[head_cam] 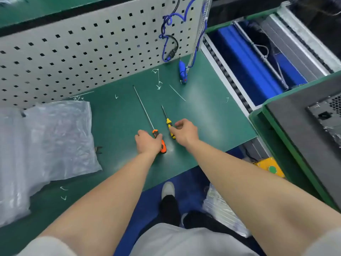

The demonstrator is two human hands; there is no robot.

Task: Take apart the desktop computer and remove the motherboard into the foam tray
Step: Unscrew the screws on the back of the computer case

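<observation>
Two screwdrivers lie on the green mat. The long one with an orange handle has its thin shaft pointing away to the upper left; my left hand grips its handle. Just to the right lies a shorter yellow-and-black screwdriver; the fingertips of my right hand touch its handle, with the fingers curled above it. The dark desktop computer case stands at the right edge on a green-edged bench, its rear panel partly in view.
A perforated grey panel backs the mat, with blue cables hanging from it. A blue tool lies at the mat's far side. Clear plastic bags fill the left. Cut cable ties are scattered about. A yellow button box sits below right.
</observation>
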